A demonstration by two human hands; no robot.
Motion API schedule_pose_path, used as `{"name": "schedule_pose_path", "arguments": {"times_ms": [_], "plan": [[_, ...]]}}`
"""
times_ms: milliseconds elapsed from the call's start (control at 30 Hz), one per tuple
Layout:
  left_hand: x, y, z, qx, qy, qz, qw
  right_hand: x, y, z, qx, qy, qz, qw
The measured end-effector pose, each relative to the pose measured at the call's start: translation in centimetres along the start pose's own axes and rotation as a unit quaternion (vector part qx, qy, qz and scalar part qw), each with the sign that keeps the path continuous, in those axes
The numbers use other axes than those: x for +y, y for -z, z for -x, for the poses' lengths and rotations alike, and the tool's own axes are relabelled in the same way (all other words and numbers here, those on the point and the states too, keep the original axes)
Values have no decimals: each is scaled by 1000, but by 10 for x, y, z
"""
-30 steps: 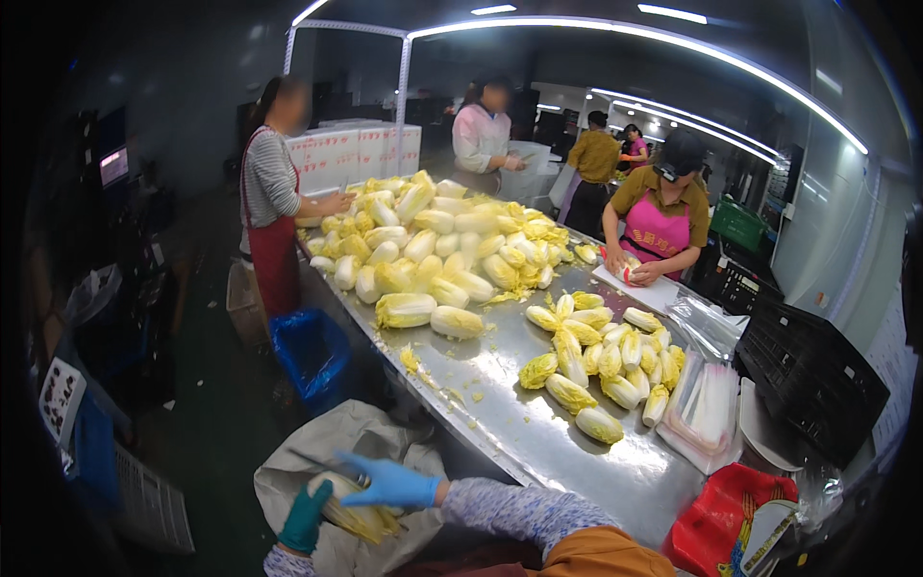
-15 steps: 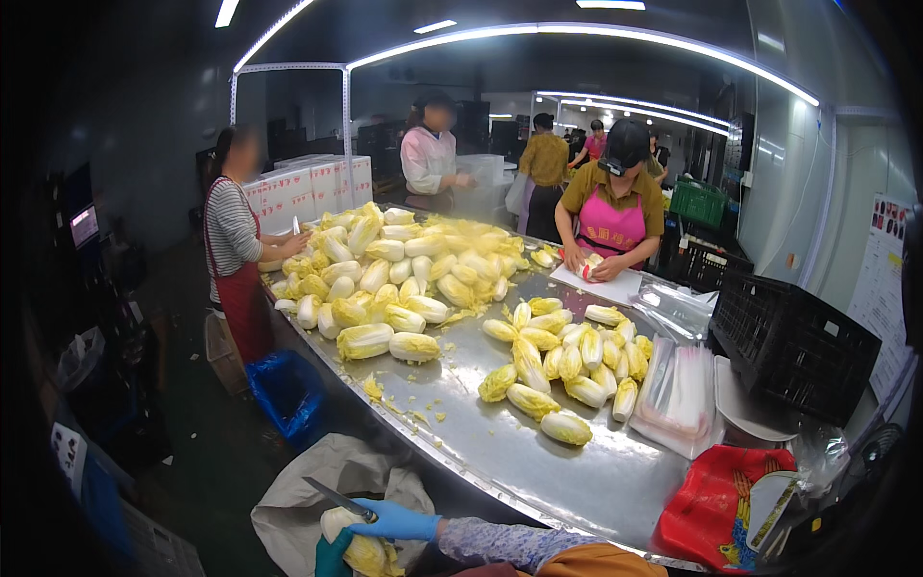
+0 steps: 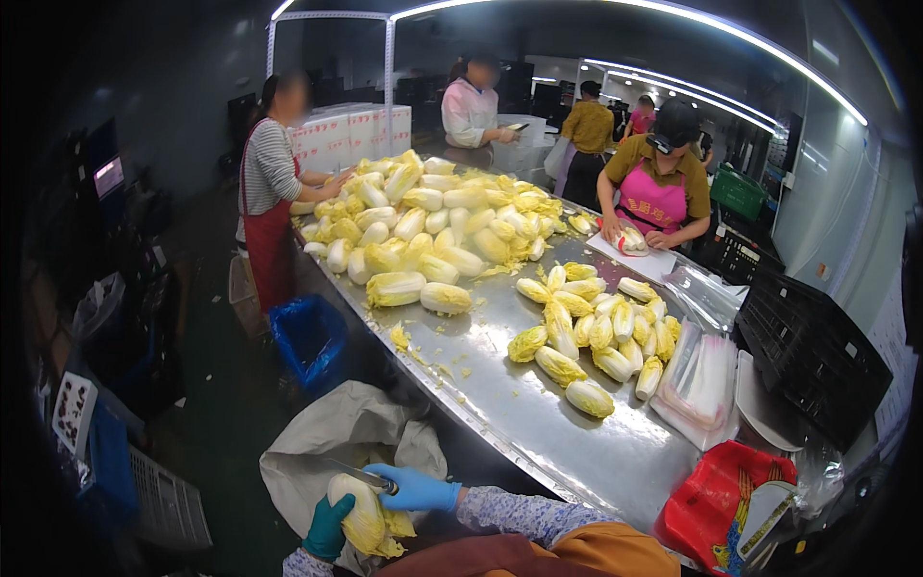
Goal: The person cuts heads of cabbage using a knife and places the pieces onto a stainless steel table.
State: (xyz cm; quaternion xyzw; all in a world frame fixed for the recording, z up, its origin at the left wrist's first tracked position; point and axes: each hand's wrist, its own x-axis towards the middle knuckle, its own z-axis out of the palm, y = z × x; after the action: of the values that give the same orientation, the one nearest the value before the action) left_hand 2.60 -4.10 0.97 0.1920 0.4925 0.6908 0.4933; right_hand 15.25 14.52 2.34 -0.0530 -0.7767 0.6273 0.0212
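My left hand [image 3: 328, 528], in a teal glove, is closed around the side of a napa cabbage [image 3: 363, 524] with loose yellow outer leaves. In a light blue glove, my right hand [image 3: 420, 489] grips a knife [image 3: 363, 474] by its dark handle. The blade lies across the top of the cabbage, near its white base; whether it cuts in I cannot tell. Below and behind both hands a large whitish sack [image 3: 317, 428] gapes open. Beside it runs the metal table [image 3: 481, 399], with a big heap of napa cabbages [image 3: 428, 216] and a smaller group of trimmed ones [image 3: 615, 337].
Clear plastic bags [image 3: 694, 380], a black crate [image 3: 812, 351] and a red bag [image 3: 721, 500] lie along the table's right side. A blue-lined bin [image 3: 308, 337] stands on the floor at left. Several people work around the table, one [image 3: 654, 192] handling a cabbage on a white board.
My view has tilted downward and left. The cabbage and both hands show more fully, and the knife blade has come down onto the cabbage. The person at left now reaches into the heap.
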Motion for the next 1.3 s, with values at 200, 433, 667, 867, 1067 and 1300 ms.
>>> {"name": "schedule_pose_path", "arguments": {"times_ms": [200, 433, 667, 867, 1067, 1300], "plan": [[-2, 16, -1, -76, 132, 294, 943, 30, -1, -32, 63, 2, -9, 998], [-3, 49, -15, -63, 34, 281, 957, 16, 22, -52, 89, -143, 123, 978], [-8, 34, -31, -34, 138, 197, 970, -10, -6, -44, -26, -169, -77, 982], [-25, 43, -43, -34, -20, -52, 998, 21, -2, -54, 16, -164, -54, 985], [4, 35, -38, -59, -23, -86, 994, 30, 17, -59, -23, -131, -44, 990], [20, 69, -11, -141, 105, 260, 949, 31, 20, -79, 79, -100, 254, 959]]}}
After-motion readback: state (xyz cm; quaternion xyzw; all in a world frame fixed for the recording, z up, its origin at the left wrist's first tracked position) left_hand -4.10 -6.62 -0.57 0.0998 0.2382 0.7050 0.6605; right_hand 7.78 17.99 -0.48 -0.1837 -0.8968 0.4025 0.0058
